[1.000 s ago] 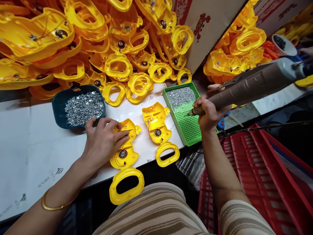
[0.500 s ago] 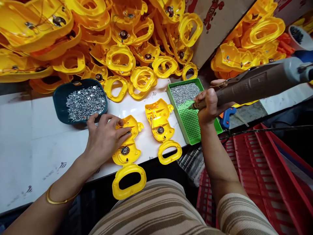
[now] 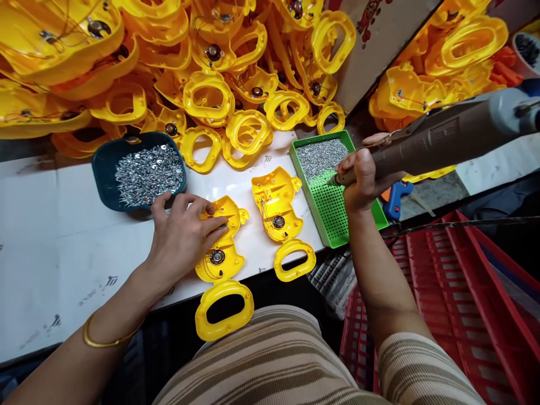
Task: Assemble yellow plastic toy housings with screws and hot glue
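My left hand [image 3: 179, 236] is bent over a yellow plastic shell [image 3: 228, 253], thumb and forefinger pressed into its upper half. A small dark part shows at those fingertips, too covered to name. The shell carries a round speaker [image 3: 217, 257] and a handle ring that juts over the table edge. In my right hand [image 3: 360, 177] is a brown electric screwdriver [image 3: 430, 140], slanted so its tip points down into a green tray [image 3: 333, 225] of small screws [image 3: 323, 157]. A second yellow shell [image 3: 276, 208] with wires and a speaker lies between the first one and the tray.
A dark teal bowl [image 3: 101, 180] of metal screws stands beyond my left hand. Yellow shells [image 3: 206, 95] are heaped along the back. A blue glue gun [image 3: 396, 199] lies right of the tray, above a red plastic crate [image 3: 422, 292]. A cable crosses there.
The view has shifted slightly. Both hands keep almost the same places, the left on the shell and the right with the screwdriver tip over the green tray.
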Demonstrator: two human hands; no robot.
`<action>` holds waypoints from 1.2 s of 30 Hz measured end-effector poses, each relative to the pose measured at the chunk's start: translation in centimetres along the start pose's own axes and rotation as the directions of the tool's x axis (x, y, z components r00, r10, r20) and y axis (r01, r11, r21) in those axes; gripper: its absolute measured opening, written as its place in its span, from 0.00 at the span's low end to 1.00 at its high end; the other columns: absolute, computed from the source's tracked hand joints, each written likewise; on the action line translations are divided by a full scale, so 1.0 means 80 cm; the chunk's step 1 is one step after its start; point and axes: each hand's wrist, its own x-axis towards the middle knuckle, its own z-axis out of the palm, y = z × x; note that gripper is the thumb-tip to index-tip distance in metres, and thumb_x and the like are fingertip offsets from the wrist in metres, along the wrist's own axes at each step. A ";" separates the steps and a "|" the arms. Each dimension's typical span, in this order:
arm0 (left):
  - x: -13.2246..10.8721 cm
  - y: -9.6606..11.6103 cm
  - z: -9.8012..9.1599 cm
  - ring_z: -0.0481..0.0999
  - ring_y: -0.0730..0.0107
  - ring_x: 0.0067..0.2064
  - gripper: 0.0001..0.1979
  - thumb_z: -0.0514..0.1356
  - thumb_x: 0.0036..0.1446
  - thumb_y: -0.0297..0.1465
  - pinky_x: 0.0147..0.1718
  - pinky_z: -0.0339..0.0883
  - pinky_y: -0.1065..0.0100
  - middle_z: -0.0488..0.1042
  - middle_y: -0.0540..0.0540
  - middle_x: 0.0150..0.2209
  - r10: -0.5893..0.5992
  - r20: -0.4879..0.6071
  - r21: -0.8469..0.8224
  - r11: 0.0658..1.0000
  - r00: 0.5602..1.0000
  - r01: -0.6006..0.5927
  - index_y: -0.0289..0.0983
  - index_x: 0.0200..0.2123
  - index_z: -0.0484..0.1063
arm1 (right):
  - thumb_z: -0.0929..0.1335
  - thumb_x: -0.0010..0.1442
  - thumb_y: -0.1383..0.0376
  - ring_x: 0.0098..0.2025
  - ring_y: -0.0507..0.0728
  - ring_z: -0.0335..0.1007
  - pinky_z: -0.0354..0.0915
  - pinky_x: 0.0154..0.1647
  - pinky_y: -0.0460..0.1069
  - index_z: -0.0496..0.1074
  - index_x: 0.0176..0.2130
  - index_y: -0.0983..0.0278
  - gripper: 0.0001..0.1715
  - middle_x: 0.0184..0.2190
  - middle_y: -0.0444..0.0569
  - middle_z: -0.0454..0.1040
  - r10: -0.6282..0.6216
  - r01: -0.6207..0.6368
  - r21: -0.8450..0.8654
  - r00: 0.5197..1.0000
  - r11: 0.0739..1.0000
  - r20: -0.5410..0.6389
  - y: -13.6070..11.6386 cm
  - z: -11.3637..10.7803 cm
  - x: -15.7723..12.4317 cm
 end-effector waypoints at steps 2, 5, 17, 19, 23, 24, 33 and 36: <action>0.001 -0.005 0.007 0.67 0.47 0.51 0.12 0.57 0.65 0.39 0.54 0.49 0.37 0.75 0.44 0.43 0.010 -0.019 0.018 1.000 1.000 -0.009 0.49 0.37 0.81 | 0.72 0.55 0.53 0.15 0.51 0.54 0.57 0.17 0.50 0.70 0.39 0.52 0.13 0.17 0.36 0.60 0.022 -0.021 -0.033 1.000 0.999 0.011 -0.003 -0.007 0.001; 0.006 -0.011 0.017 0.66 0.49 0.52 0.11 0.57 0.65 0.40 0.55 0.47 0.37 0.74 0.44 0.44 0.049 -0.015 0.027 0.998 0.999 -0.048 0.50 0.40 0.81 | 0.71 0.57 0.55 0.18 0.51 0.58 0.62 0.21 0.51 0.70 0.42 0.53 0.12 0.19 0.38 0.63 0.053 -0.052 -0.022 0.997 0.998 0.047 -0.022 -0.015 0.003; 0.022 0.003 0.000 0.63 0.51 0.53 0.06 0.62 0.61 0.34 0.56 0.47 0.39 0.73 0.44 0.44 -0.055 -0.052 -0.049 0.997 0.997 0.052 0.44 0.36 0.81 | 0.70 0.60 0.58 0.15 0.49 0.61 0.62 0.14 0.46 0.73 0.42 0.53 0.08 0.18 0.36 0.63 -0.084 -0.218 0.466 0.834 0.858 0.545 -0.129 0.131 -0.042; 0.023 0.004 -0.003 0.62 0.51 0.53 0.06 0.63 0.60 0.33 0.56 0.47 0.39 0.73 0.44 0.44 -0.053 -0.047 -0.056 0.997 0.997 0.051 0.44 0.34 0.81 | 0.68 0.60 0.57 0.15 0.50 0.61 0.61 0.13 0.47 0.71 0.45 0.52 0.12 0.18 0.36 0.63 -0.131 -0.218 0.497 0.807 0.840 0.576 -0.109 0.146 -0.058; 0.024 0.004 -0.006 0.62 0.50 0.54 0.05 0.63 0.59 0.33 0.57 0.45 0.39 0.72 0.43 0.45 -0.059 -0.029 -0.075 0.996 0.998 0.057 0.42 0.33 0.80 | 0.67 0.60 0.59 0.14 0.50 0.59 0.60 0.13 0.46 0.69 0.47 0.52 0.13 0.17 0.35 0.61 -0.113 -0.293 0.528 0.786 0.797 0.607 -0.080 0.156 -0.080; 0.025 0.004 -0.007 0.61 0.50 0.54 0.06 0.63 0.59 0.32 0.57 0.45 0.39 0.72 0.43 0.44 -0.064 -0.026 -0.080 0.995 0.998 0.061 0.41 0.33 0.80 | 0.67 0.60 0.59 0.14 0.51 0.59 0.60 0.14 0.47 0.69 0.46 0.52 0.13 0.17 0.35 0.61 -0.092 -0.309 0.521 0.789 0.796 0.608 -0.078 0.157 -0.084; 0.027 0.003 -0.010 0.62 0.48 0.55 0.08 0.61 0.60 0.34 0.58 0.44 0.40 0.72 0.42 0.45 -0.075 -0.017 -0.091 0.993 0.997 0.073 0.39 0.34 0.80 | 0.69 0.57 0.54 0.14 0.52 0.57 0.61 0.15 0.49 0.72 0.43 0.50 0.13 0.17 0.37 0.57 0.000 -0.343 0.475 0.810 0.810 0.586 -0.072 0.163 -0.093; 0.027 0.004 -0.010 0.62 0.49 0.55 0.07 0.62 0.60 0.34 0.58 0.44 0.40 0.72 0.43 0.45 -0.078 -0.013 -0.085 0.993 0.997 0.077 0.39 0.34 0.80 | 0.70 0.55 0.51 0.14 0.52 0.57 0.62 0.16 0.50 0.71 0.41 0.49 0.13 0.18 0.37 0.56 0.057 -0.348 0.404 0.812 0.846 0.581 -0.071 0.162 -0.094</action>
